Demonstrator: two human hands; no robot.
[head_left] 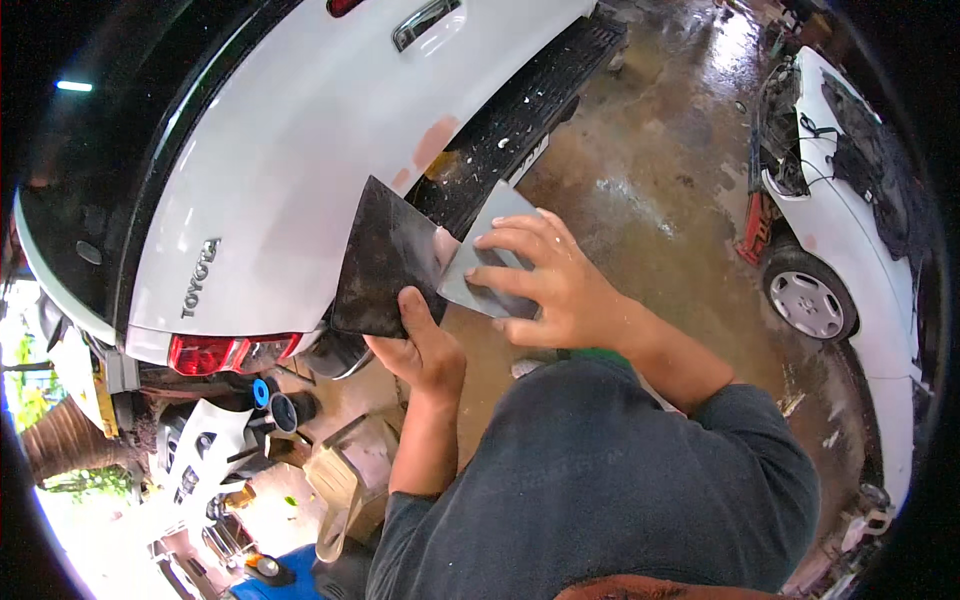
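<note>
A: Hands first. Left hand (pixel 420 340) closed on the lower corner of a dark mixing board (pixel 385 265), thumb on top, other fingers hidden under it. Board sits just below the white pickup tailgate (pixel 300 150), its upper tip touching the bare pinkish patch (pixel 432 142).

B: Right?

A: Right hand (pixel 545 285) pinches a grey spreader blade (pixel 480 265), fingers spread flat on it, thumb hidden beneath. Blade edge lies on the board, right of the tailgate patch.

B: Filler on it?

A: Pale smear where blade meets board; can't tell how much.

B: Counts?

A: One board, one blade, two hands. One red tail light (pixel 230 352) below the tailgate, cut by the bumper. One white car (pixel 840 230) well right of the tailgate, partly out of view.
</note>
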